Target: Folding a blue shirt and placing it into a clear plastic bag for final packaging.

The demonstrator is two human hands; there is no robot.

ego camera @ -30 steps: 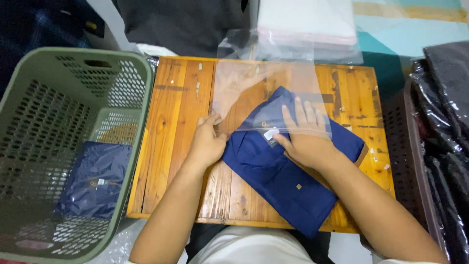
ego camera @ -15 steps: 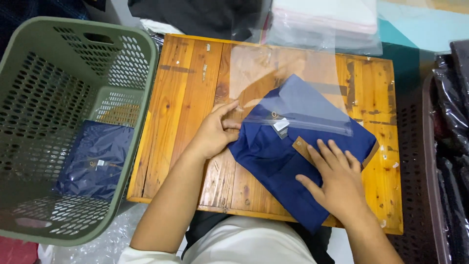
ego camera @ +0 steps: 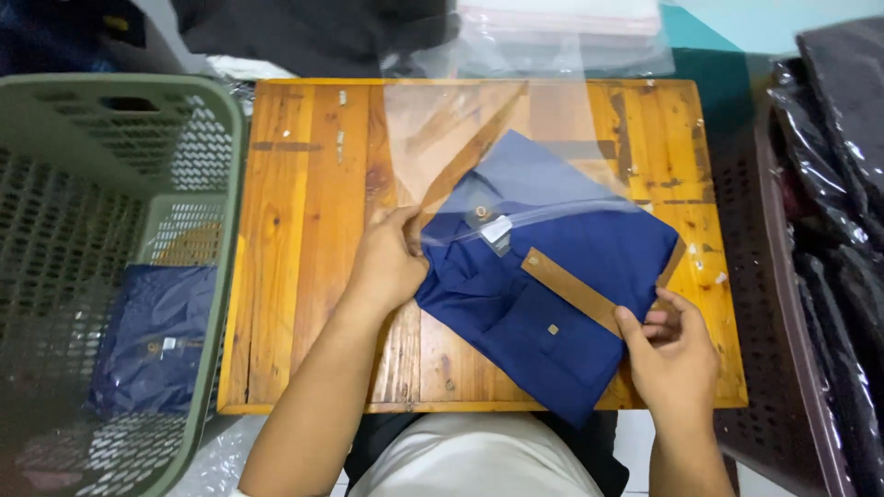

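One folded navy shirt point(ego camera: 543, 304) on the wooden bench point(ego camera: 304, 230), lying at a slant, collar end up-left, lower corner hanging just past the bench's near edge. One clear plastic bag point(ego camera: 479, 156) lies over the bench's upper middle; the shirt's collar end is partly inside it, the bag's open edge crossing the shirt near a small white tag point(ego camera: 497, 230). One tan cardboard strip point(ego camera: 575, 293) lies across the shirt's front.

One green laundry basket point(ego camera: 120, 276) at the left, touching the bench's side. One bagged navy garment point(ego camera: 152, 340) lies in its bottom. One dark crate point(ego camera: 783, 304) at the right holds dark bagged garments point(ego camera: 838, 184); count unclear, as they overlap and run out of view. A stack of clear bags point(ego camera: 562, 28) sits beyond the bench's far edge, cut off at the top.

Left hand point(ego camera: 391, 262): palm down at the shirt's left edge by the collar, fingers curled and pinching the bag's edge there; the fingertips are partly hidden, so the exact grip is hard to make out.

Right hand point(ego camera: 672, 354): at the shirt's lower right edge, thumb on top of the cloth beside the end of the cardboard strip, fingers bent and gripping the shirt's edge.
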